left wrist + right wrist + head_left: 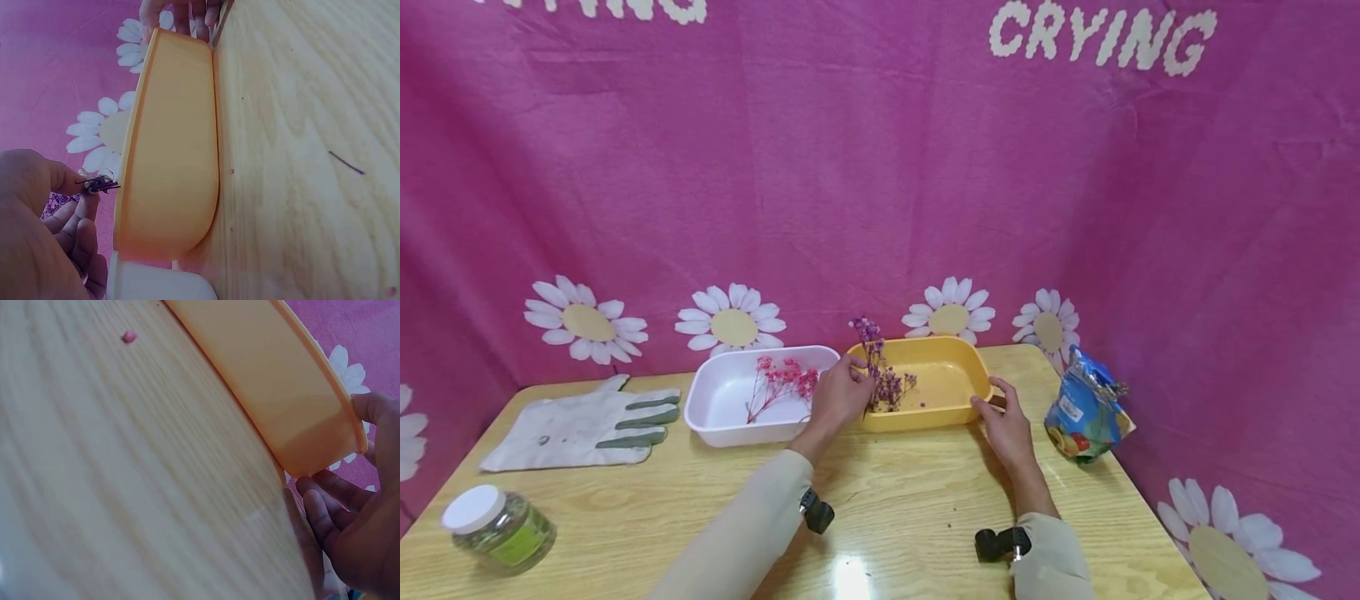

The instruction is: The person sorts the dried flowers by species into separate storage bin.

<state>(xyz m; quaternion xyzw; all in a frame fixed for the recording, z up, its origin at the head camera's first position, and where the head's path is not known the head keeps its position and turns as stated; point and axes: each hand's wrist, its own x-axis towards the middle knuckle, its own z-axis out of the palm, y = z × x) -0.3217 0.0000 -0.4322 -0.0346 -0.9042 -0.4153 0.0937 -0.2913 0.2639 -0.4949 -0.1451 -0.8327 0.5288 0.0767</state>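
Observation:
Between thumb and fingers, my left hand (842, 392) pinches the stems of a sprig of purple dried flowers (891, 388) at the left end of a yellow plastic basin (925, 417). In the left wrist view the cut stem ends (103, 184) poke out from the fingertips, near the basin's rim. My right hand (1009, 425) holds the basin's right end; in the right wrist view its thumb (369, 406) lies on the rim and the other fingers are at the outer wall below. Pink dried flowers (782, 379) lie in a white basin (737, 435) beside the yellow one.
To the left lie a white and grey work glove (580, 429) and a jar (512, 529) with a white lid, tipped on its side. A crumpled blue snack bag (1082, 412) stands at the right. A loose stem bit (345, 162) lies on the wooden table (910, 500).

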